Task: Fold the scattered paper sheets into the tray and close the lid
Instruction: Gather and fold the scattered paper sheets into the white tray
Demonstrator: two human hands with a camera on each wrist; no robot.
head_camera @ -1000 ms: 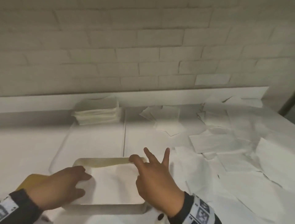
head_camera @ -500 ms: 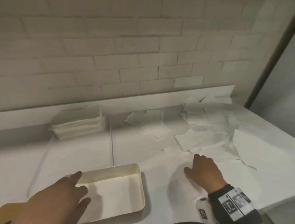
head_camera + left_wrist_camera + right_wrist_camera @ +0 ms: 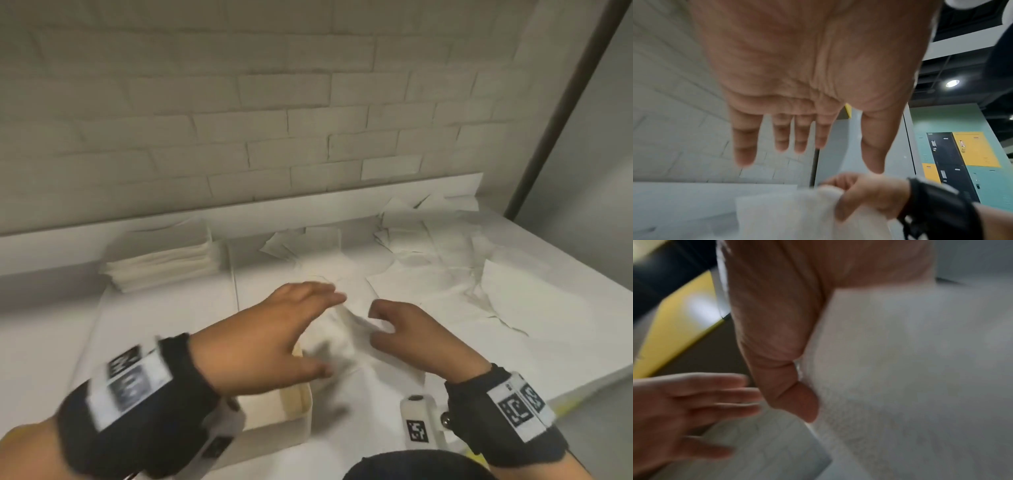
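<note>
My right hand [image 3: 387,325] pinches a white paper sheet [image 3: 339,339] and holds it lifted off the table, just right of the cream tray [image 3: 301,404]. The same sheet [image 3: 797,216] hangs from that hand [image 3: 857,194] in the left wrist view and fills the right wrist view [image 3: 910,369]. My left hand [image 3: 294,329] hovers with straight, spread fingers over the tray's far right corner, close to the sheet, holding nothing. Its open palm [image 3: 807,81] fills the left wrist view. Most of the tray is hidden under my left arm. No lid is in view.
Loose white sheets [image 3: 445,260] lie scattered over the right and back of the white table [image 3: 51,342]. A stack of folded sheets [image 3: 161,263] sits at the back left against the brick wall. The table's right edge [image 3: 582,342] drops off to a grey floor.
My right hand, which lay flat on the sheets to the right, now pinches one sheet and has brought it towards the tray. My left hand rose from the tray and moved right to meet it.
</note>
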